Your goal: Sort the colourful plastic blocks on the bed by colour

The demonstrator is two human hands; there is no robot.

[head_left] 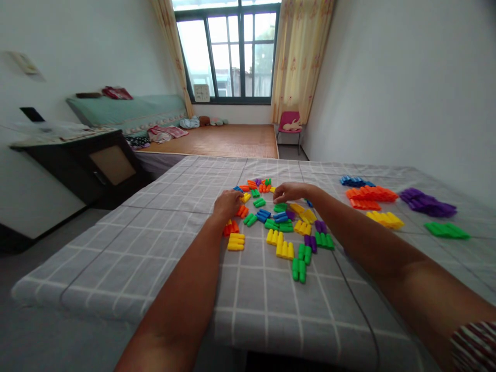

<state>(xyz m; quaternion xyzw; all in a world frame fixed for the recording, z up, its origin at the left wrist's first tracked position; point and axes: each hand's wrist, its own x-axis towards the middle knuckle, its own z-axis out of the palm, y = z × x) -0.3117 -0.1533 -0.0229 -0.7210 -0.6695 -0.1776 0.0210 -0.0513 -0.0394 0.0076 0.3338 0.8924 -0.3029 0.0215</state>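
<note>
Colourful bullet-shaped plastic building blocks lie in small joined groups on the checked cloth, forming a ring with a trail towards me. My left hand (228,203) is at the ring's left side, fingers closed beside a yellow block (246,198) and a blue block (236,189). Across the ring, my right hand (289,192) is curled with its fingertips down, close to a yellow block (273,189) and above a green block (280,207). What either hand pinches is hidden by the fingers. Nearer me are yellow blocks (236,242) and green blocks (298,270).
To the right lie sorted piles: blue blocks (354,181), orange blocks (372,194), purple blocks (426,202), yellow blocks (385,219) and green blocks (447,230). The cloth-covered table (127,253) stands before a bed (240,139). A dark cabinet (112,165) is at left.
</note>
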